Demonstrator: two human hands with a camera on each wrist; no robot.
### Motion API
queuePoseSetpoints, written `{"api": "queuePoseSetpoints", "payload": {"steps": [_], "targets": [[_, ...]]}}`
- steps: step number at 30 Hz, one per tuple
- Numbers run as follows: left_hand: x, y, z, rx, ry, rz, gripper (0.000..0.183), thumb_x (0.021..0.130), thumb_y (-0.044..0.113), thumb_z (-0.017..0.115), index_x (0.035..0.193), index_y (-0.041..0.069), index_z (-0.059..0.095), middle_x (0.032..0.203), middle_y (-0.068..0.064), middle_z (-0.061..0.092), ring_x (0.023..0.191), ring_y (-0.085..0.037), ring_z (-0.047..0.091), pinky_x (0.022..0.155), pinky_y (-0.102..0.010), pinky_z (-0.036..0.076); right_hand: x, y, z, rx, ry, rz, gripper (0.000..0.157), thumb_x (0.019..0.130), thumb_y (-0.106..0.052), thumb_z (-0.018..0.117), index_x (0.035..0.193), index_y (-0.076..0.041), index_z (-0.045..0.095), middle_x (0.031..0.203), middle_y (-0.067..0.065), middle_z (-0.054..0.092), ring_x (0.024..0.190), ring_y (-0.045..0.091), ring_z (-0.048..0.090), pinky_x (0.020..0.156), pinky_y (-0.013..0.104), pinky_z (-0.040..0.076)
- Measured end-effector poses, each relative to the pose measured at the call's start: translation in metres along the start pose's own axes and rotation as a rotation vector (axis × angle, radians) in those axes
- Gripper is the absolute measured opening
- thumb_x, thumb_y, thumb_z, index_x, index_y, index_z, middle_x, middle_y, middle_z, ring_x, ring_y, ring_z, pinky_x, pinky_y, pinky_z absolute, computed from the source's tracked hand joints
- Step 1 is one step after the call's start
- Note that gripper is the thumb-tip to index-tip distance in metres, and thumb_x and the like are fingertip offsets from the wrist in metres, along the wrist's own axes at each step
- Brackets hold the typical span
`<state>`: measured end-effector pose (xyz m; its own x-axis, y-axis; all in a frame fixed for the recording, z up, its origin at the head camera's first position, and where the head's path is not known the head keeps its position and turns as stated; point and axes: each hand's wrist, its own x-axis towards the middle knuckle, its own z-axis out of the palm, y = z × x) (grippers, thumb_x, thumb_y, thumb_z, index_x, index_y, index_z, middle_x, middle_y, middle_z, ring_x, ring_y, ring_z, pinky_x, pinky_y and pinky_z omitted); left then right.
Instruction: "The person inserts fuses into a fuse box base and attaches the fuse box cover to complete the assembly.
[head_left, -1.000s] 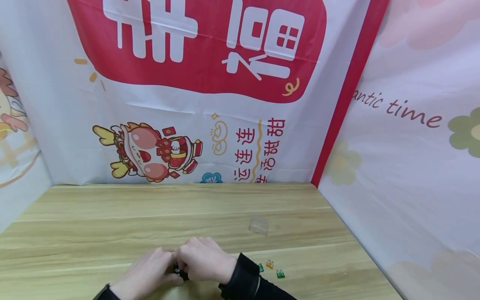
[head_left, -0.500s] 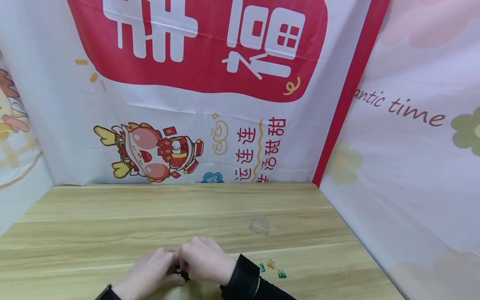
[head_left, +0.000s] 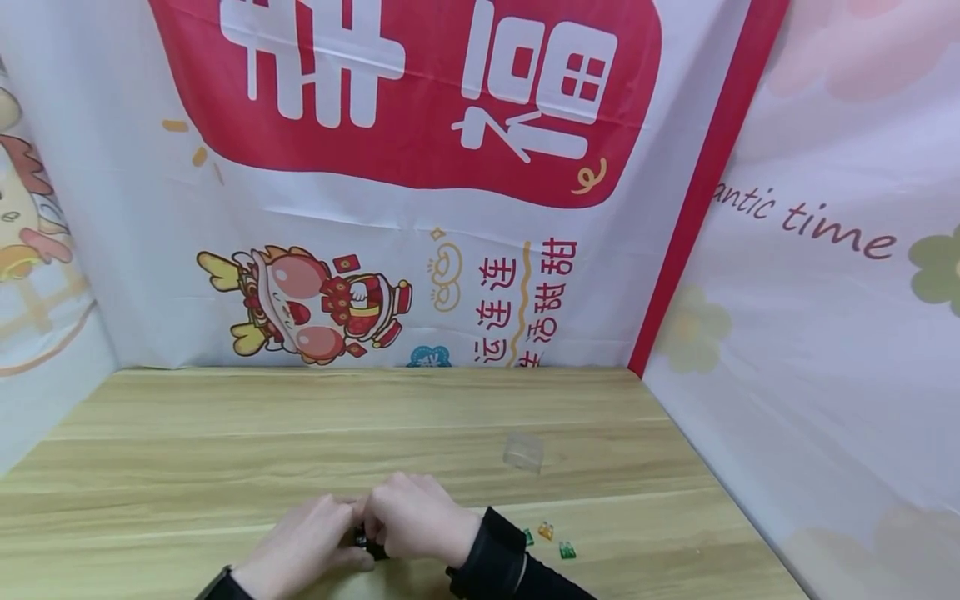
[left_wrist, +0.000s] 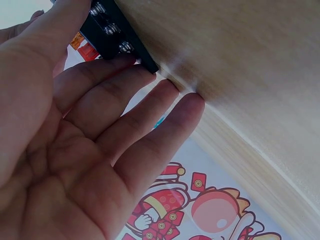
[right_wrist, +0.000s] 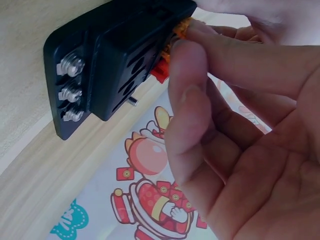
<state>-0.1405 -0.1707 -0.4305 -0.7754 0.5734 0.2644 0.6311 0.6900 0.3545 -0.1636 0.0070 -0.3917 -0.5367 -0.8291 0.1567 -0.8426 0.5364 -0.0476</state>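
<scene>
A black fuse block (right_wrist: 125,55) with silver screw terminals (right_wrist: 72,65) lies between both hands on the table, mostly covered in the head view. My left hand (head_left: 307,542) holds it, with the thumb on one side and fingertips along the edge of its base. At the block's slots, my right hand (head_left: 420,521) pinches an orange blade fuse (right_wrist: 181,27) between thumb and index finger. A red blade fuse (right_wrist: 160,70) sits beside it in the block. How deep the orange fuse is seated is hidden by the fingers.
To the right of my right wrist lie loose blade fuses: a green fuse (head_left: 567,550), an orange fuse (head_left: 546,530) and another green one partly behind the sleeve. A clear plastic cover (head_left: 523,452) rests farther back on the wooden table (head_left: 225,433). Printed cloth walls surround the table.
The head view has shifted slightly, so the scene sits a little farther right. Both hands keep the same place and pose at the fuse block.
</scene>
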Motion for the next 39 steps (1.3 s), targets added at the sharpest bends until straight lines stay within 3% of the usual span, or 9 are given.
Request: {"api": "queuePoseSetpoints", "payload": {"steps": [5,10,18,27,39], "targets": [[-0.0007,0.0003,0.0014,0.016,0.016,-0.010,0.023,0.073,0.039,0.076,0.080,0.029,0.057,0.075,0.021,0.052,0.063,0.003,0.044,0.054,-0.021,0.036,-0.0018,-0.0023,0.0007,-0.032,0.005,-0.030,0.027,0.068,0.000,0.071,0.070,-0.026,0.062,0.062,-0.020,0.049,0.052,-0.006,0.039,0.046,0.011,0.029],[-0.0005,-0.0002,0.0019,0.006,0.002,-0.018,0.021,0.074,0.038,0.076,0.081,0.028,0.058,0.075,0.022,0.052,0.063,0.003,0.045,0.054,-0.021,0.037,-0.0020,-0.0038,0.0014,-0.046,0.004,-0.031,0.028,0.068,0.001,0.071,0.069,-0.025,0.061,0.059,-0.020,0.043,0.051,-0.005,0.037,0.045,0.012,0.028],[0.0001,0.0005,0.0030,0.020,0.039,0.007,0.021,0.073,0.033,0.077,0.080,0.029,0.058,0.075,0.023,0.052,0.064,0.003,0.047,0.055,-0.021,0.038,-0.0027,-0.0053,0.0030,-0.091,0.015,-0.009,0.030,0.063,-0.001,0.071,0.066,-0.026,0.055,0.056,-0.020,0.038,0.049,-0.004,0.035,0.044,0.013,0.026],[-0.0023,0.0005,0.0023,0.056,0.066,0.002,0.020,0.073,0.034,0.077,0.078,0.029,0.058,0.074,0.021,0.052,0.062,0.003,0.043,0.052,-0.023,0.036,-0.0011,-0.0094,0.0029,-0.176,0.053,-0.010,0.037,0.061,-0.007,0.073,0.057,-0.025,0.042,0.050,-0.018,0.033,0.047,-0.002,0.032,0.043,0.016,0.024],[0.0001,0.0004,0.0022,0.009,0.037,-0.008,0.020,0.072,0.031,0.077,0.077,0.029,0.058,0.073,0.022,0.051,0.062,0.002,0.045,0.053,-0.022,0.037,-0.0034,-0.0062,-0.0014,-0.171,0.025,-0.060,0.033,0.070,-0.006,0.070,0.064,-0.023,0.042,0.055,-0.015,0.034,0.050,0.000,0.031,0.044,0.016,0.024]]}}
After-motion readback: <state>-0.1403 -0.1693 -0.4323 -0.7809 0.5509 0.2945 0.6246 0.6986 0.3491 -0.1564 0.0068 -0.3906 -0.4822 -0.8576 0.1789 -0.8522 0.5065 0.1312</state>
